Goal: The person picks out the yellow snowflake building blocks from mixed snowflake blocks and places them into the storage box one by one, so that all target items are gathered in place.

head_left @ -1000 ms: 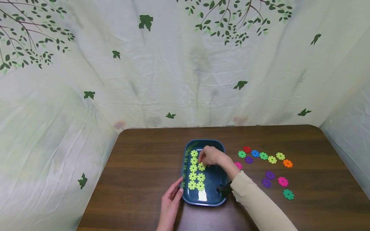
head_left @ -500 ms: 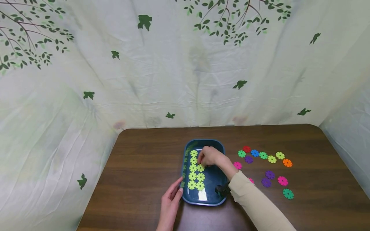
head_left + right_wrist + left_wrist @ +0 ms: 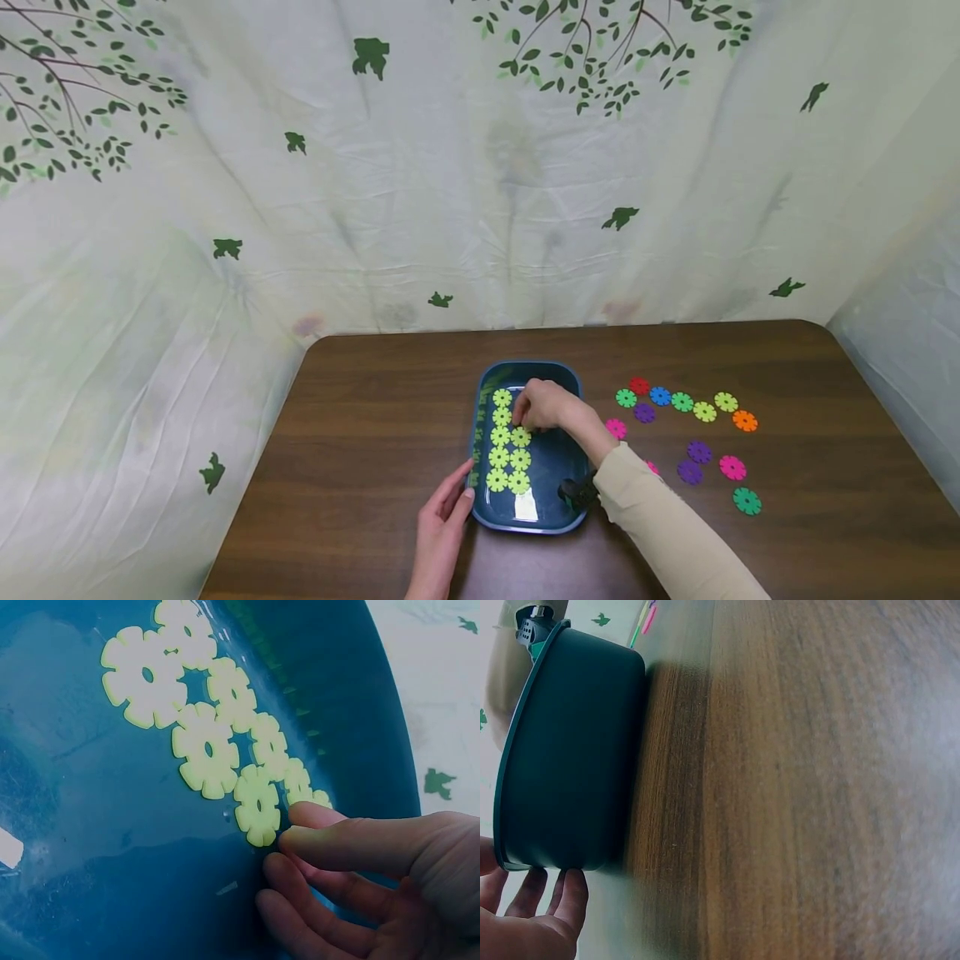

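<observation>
A dark blue tray stands on the table, with yellow-green flower-shaped discs in two columns along its left side. My left hand touches the tray's left edge; in the left wrist view its fairly straight fingers rest against the outer wall. Inside the tray, my right hand has its thumb and index fingertips together at the edge of the uppermost visible disc of the right column. That yellow flower disc lies flat, below another disc in the right wrist view. The curled right fingers hide part of the tray floor.
Loose flower discs in several colours lie right of the tray, among them orange, blue and purple ones. The right forearm covers part of that side. A white leaf-printed cloth hangs behind the brown table.
My right hand has shifted the yellow flower disc slightly down and left, so it sits in line with the right column. The left hand keeps its place at the tray.
</observation>
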Demonstrator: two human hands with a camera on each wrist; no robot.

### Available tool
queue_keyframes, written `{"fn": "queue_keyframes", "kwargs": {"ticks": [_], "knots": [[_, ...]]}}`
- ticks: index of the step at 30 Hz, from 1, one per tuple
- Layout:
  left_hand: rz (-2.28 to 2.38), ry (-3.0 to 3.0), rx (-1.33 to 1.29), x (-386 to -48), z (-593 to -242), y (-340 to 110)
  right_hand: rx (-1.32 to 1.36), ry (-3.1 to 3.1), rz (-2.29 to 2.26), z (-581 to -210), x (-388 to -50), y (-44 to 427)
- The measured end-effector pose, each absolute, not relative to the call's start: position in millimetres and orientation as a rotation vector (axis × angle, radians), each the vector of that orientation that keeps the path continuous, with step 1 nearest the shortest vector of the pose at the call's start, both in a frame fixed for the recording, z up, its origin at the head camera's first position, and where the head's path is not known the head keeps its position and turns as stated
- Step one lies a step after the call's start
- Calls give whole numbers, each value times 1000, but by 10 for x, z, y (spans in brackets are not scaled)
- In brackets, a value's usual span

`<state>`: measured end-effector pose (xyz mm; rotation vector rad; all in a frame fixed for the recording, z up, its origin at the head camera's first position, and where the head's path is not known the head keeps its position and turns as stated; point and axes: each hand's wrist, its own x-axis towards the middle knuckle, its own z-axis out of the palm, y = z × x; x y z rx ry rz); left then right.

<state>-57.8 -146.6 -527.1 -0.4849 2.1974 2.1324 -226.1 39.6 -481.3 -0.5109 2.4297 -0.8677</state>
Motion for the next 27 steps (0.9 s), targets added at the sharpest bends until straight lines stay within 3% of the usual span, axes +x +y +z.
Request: {"fn": "queue_keyframes", "kwargs": {"ticks": [20,27], "knots": [[2097,2219,-507,-575,-5267,-1450,-729,2353,-1156,-4530,-2102,539],[2114,2209,-494,-573,-5261,-1460,-696,2364,-1234,-4450,-1971,691]]}}
